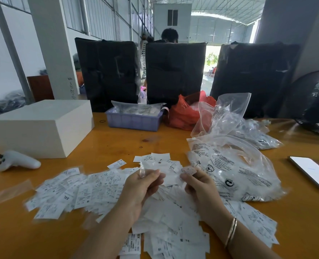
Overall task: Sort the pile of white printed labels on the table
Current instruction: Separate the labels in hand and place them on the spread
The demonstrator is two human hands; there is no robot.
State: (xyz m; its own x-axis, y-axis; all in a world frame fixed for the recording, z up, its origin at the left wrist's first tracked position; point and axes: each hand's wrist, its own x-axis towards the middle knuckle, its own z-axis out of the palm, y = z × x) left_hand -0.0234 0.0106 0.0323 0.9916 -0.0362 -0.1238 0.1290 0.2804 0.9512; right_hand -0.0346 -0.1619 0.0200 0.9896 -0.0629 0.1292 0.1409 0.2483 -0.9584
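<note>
A wide pile of white printed labels covers the near part of the orange table, spreading from the left to under my forearms. Both hands hover over the middle of the pile. My left hand pinches a small clear plastic sleeve between thumb and fingers. My right hand pinches a small printed label at its fingertips. The two hands are close together, a few labels showing between them.
A white box and a white controller sit at the left. A purple tray, a red bag and clear plastic bags lie behind and right. A phone lies far right, near a fan.
</note>
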